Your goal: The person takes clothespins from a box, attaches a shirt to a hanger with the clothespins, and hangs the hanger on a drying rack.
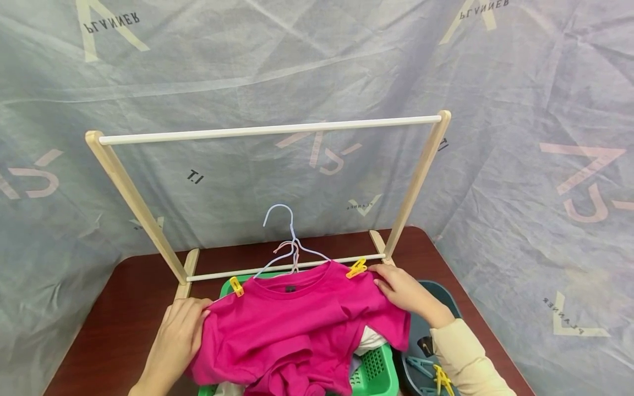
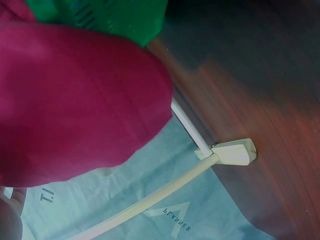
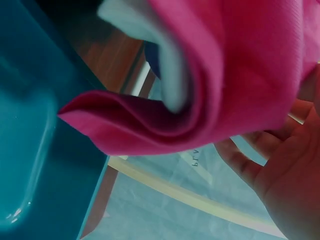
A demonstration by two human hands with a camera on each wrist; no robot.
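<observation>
A magenta T-shirt (image 1: pixel 289 316) hangs on a light-blue wire hanger (image 1: pixel 292 228), whose hook sticks up from the neckline. A yellow clothespin (image 1: pixel 236 286) sits on its left shoulder and another yellow clothespin (image 1: pixel 356 268) on its right. My left hand (image 1: pixel 178 335) grips the left shoulder near the sleeve. The right hand (image 1: pixel 408 291) pinches the right shoulder just outside the clothespin. In the left wrist view the T-shirt (image 2: pixel 85 100) covers most of the left hand. Fingers of the right hand (image 3: pixel 295 170) reach behind the cloth in the right wrist view.
Beneath the T-shirt stands a green basket (image 1: pixel 383 377) with white cloth inside. A dark teal tub (image 1: pixel 448 297) at the right contains blue and yellow clothespins (image 1: pixel 442 379). Behind rises a wooden rack with a white top rail (image 1: pixel 272 131). A pink hanger (image 1: pixel 283 245) shows behind the blue one.
</observation>
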